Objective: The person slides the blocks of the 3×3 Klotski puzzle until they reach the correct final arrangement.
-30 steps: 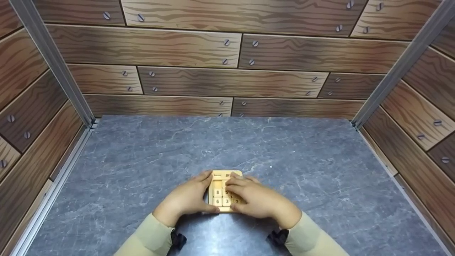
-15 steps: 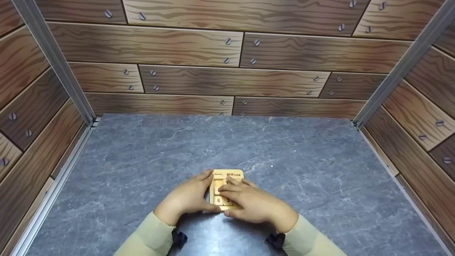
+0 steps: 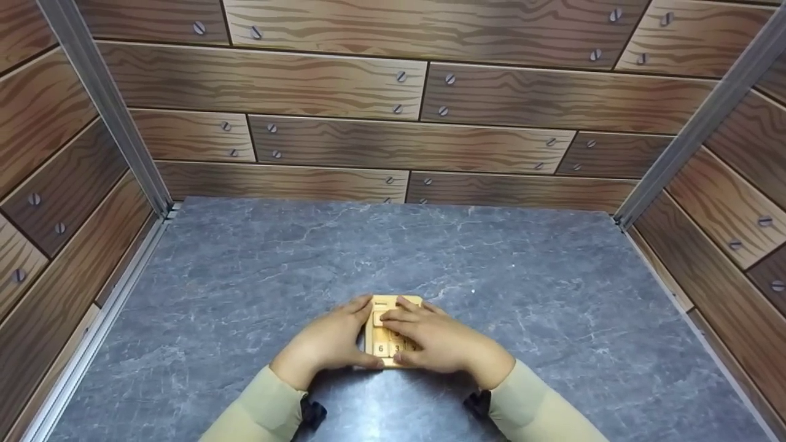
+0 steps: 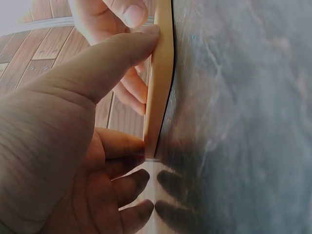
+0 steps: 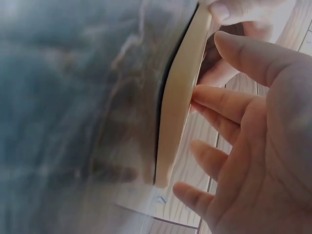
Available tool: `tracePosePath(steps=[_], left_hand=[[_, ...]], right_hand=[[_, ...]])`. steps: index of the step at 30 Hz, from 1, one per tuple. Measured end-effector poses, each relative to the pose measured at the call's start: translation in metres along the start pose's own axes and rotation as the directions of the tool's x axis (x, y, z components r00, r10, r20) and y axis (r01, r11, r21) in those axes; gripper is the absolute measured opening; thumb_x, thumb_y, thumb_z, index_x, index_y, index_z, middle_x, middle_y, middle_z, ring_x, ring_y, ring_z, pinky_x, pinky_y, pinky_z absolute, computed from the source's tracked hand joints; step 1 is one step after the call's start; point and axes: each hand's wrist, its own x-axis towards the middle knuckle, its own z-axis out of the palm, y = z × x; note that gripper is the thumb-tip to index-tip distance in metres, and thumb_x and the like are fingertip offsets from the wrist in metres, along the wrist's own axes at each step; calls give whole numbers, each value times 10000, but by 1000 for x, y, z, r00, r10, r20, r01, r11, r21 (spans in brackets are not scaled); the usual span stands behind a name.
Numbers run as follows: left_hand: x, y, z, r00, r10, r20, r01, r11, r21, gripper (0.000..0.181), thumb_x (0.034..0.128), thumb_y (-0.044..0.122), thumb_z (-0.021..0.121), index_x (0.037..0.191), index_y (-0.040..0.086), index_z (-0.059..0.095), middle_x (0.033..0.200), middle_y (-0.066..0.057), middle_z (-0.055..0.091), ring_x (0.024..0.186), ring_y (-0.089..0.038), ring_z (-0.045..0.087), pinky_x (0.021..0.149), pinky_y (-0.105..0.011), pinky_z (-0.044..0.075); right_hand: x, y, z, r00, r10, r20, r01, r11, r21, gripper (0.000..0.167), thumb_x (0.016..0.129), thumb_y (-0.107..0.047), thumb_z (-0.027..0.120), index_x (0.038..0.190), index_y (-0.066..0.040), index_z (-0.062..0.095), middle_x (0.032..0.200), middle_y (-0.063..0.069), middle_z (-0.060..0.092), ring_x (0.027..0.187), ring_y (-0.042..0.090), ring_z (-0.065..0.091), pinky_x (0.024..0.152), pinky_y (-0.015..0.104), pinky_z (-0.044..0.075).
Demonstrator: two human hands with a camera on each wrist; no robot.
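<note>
A yellow wooden number slide puzzle (image 3: 380, 363) lies flat on the table below the middle of the head view. My left hand (image 3: 328, 336) holds its left side, thumb at the near edge and forefinger at the far left corner. My right hand (image 3: 451, 341) reaches over the right part, its extended fingers touching the number tiles and hiding several of them. Tiles 6 (image 3: 381, 348) and 3 (image 3: 396, 348) show in the near row. One tile sits at the far left, with a gap below it. Both wrist views show the puzzle's side edge (image 4: 163, 73) low against the tabletop.
The grey marbled tabletop (image 3: 307, 245) extends around the puzzle. Wood-patterned panels (image 3: 344, 144) rise at the back and both sides, with metal posts (image 3: 104, 104) at the corners. A dark band (image 3: 313, 412) sits at each sleeve cuff.
Right-hand fingers swept left and toward me over the tiles, then drew back. A left-column tile has moved up into the far left space. The left hand keeps its hold.
</note>
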Motion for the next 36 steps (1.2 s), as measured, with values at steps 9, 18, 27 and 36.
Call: tracePosePath(steps=[9, 18, 27, 36], left_hand=[[2, -1, 2, 1000, 0, -9, 0, 1000, -5, 1243, 809, 577, 981, 1737, -2, 391, 1853, -185, 345, 1670, -510, 411, 1385, -651, 371], [2, -3, 6, 1000, -5, -13, 4, 1000, -15, 1254, 806, 607, 970, 1741, 7, 388, 1854, -183, 342, 1675, -499, 410, 1372, -664, 384], [2, -4, 4, 1000, 6, -15, -6, 1000, -5, 1248, 823, 616, 960, 1743, 2, 381, 1859, -179, 335, 1685, -476, 404, 1380, -638, 386], [0, -2, 2, 1000, 9, -4, -9, 1000, -18, 1234, 828, 581, 969, 1737, -15, 385, 1850, -201, 346, 1670, -492, 423, 1374, -641, 398]], right_hand=[[-13, -6, 6, 999, -30, 28, 31, 998, -50, 840, 1098, -609, 624, 1780, -187, 374, 1894, -61, 249, 1789, 280, 189, 1461, 625, 145], [-35, -24, 13, 990, -138, 30, 140, 985, -100, 658, 1115, -533, 649, 1691, -232, 546, 1809, -52, 456, 1773, 246, 262, 1444, 625, 231], [-32, -22, 11, 992, -119, 33, 121, 990, -76, 593, 1111, -460, 673, 1656, -239, 597, 1785, -108, 485, 1776, 251, 254, 1440, 661, 212], [-22, -11, 10, 996, -85, -4, 85, 996, -9, 573, 1117, -389, 680, 1644, -178, 607, 1766, -88, 524, 1768, 268, 276, 1453, 625, 203]])
